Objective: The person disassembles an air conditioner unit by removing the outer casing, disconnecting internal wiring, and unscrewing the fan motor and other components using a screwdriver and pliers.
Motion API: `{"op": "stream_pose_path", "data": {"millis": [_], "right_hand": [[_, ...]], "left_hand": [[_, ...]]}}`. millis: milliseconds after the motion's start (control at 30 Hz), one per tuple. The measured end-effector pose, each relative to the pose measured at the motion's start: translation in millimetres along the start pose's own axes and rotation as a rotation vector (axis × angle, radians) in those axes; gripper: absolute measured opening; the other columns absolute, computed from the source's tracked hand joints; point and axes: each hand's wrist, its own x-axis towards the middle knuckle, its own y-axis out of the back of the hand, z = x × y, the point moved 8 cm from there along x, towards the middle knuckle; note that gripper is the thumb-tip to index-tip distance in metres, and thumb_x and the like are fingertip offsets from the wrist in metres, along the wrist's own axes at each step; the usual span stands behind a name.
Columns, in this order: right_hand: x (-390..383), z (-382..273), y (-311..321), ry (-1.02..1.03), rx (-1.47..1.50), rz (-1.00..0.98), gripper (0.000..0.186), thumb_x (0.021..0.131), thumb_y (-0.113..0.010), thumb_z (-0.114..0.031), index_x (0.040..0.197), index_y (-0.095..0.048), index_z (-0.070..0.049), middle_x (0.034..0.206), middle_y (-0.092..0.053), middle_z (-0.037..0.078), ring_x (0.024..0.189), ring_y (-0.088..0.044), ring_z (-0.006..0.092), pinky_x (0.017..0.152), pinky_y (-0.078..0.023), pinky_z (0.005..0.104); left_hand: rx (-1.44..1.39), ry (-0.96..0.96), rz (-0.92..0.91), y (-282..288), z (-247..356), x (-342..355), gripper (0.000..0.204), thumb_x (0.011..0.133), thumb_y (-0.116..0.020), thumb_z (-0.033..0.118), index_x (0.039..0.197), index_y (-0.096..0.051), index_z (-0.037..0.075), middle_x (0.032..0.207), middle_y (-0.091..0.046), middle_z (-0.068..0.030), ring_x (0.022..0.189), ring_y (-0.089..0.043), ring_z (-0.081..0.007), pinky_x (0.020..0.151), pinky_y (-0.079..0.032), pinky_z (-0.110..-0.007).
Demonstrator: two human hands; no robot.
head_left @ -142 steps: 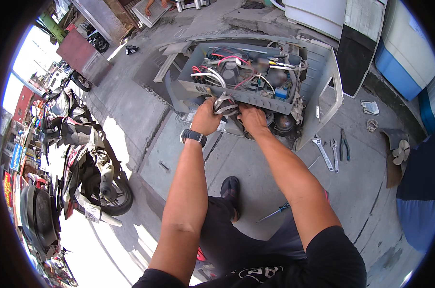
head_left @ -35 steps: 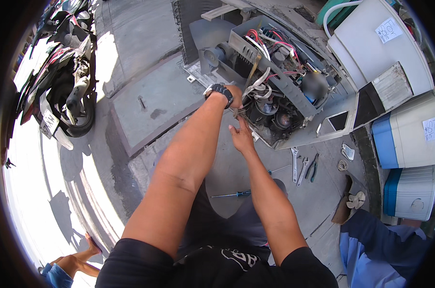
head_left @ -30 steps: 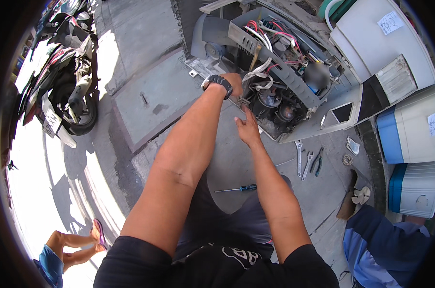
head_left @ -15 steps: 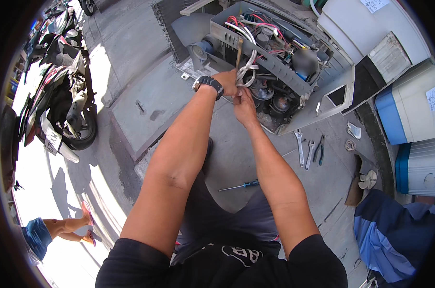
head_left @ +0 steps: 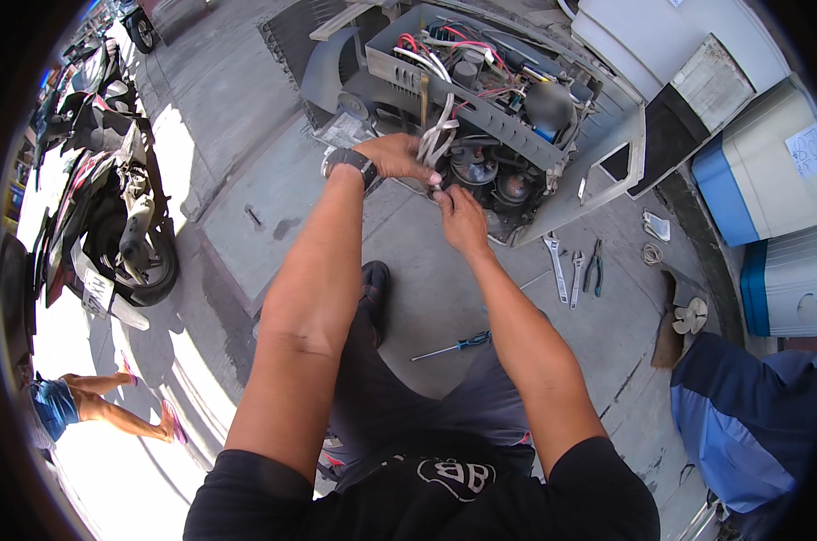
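Head view, hands and their surroundings, itemised.

Item: pale wire bundle (head_left: 439, 135), looped over the near wall of a grey metal box (head_left: 507, 127) full of wiring; long axis roughly up and down the picture, lower end at the left hand (head_left: 395, 157).

Item: left hand, wrist in a dark watch (head_left: 349, 166); thumb and fingers appear closed around the lower wires. Nearer of the 2 hands to the bundle, approaching from its left.

Item: right hand (head_left: 463, 218), just below and right of the left thumb; fingertips bunched near that thumb's tip. Whether they pinch anything cannot be told. Bundle lies above these fingers, slightly left.

Item: 2 round dark components (head_left: 474, 168) (head_left: 515, 188), right of the bundle, below the box.

Item: upright copper-coloured pipe (head_left: 424, 101), just left of the wires.

Item, on the concrete ground (head_left: 408, 298): 2 adjustable wrenches (head_left: 557, 270) (head_left: 577, 278), pliers (head_left: 594, 269), blue-handled screwdriver (head_left: 470, 342).
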Motion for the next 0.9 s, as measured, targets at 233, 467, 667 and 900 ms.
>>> {"op": "stream_pose_path", "data": {"millis": [233,467,667,900], "right_hand": [[-62.8,57.7,-27.3,-0.276,0.194,-0.148,0.042,0.104,-0.042,-0.043,0.097,-0.058,-0.005,0.095,-0.066,0.020,0.096,-0.062,0.0432,0.085,-0.046,0.0502],[-70.7,141.5,7.6,-0.553,0.192,0.205,0.047,0.103,-0.044,-0.045,0.091,-0.057,-0.002,0.083,-0.069,0.018,0.086,-0.066,0.0394,0.079,-0.048,0.0493],[-59.4,137.4,62.2,-0.513,0.199,0.327,0.049,0.102,-0.049,-0.047,0.089,-0.058,-0.001,0.079,-0.068,0.018,0.080,-0.066,0.0380,0.075,-0.048,0.0471],[-71.1,132.5,-0.1,-0.447,0.199,0.019,0.058,0.100,-0.048,-0.054,0.086,-0.062,0.000,0.077,-0.066,0.009,0.077,-0.061,0.0202,0.073,-0.047,0.0359]], "left_hand": [[-0.670,0.165,0.121,25.0,-17.5,-1.8,0.088,0.087,-0.056,0.073,0.139,-0.052,0.003,0.126,-0.064,-0.0109,0.120,-0.057,-0.0231,0.103,-0.045,-0.036],[-0.284,0.028,0.214,35.2,-13.6,2.5,0.075,0.078,-0.078,0.054,0.127,-0.061,-0.001,0.116,-0.067,-0.0166,0.109,-0.061,-0.0255,0.094,-0.047,-0.037],[-0.061,0.161,0.329,44.2,-22.9,1.6,0.076,0.078,-0.083,0.047,0.130,-0.058,-0.002,0.111,-0.068,-0.0155,0.104,-0.063,-0.0232,0.091,-0.049,-0.036],[-0.402,0.153,0.261,33.2,-8.6,1.4,0.086,0.075,-0.083,0.050,0.135,-0.052,-0.004,0.114,-0.067,-0.0135,0.103,-0.065,-0.0230,0.081,-0.061,-0.035]]}}
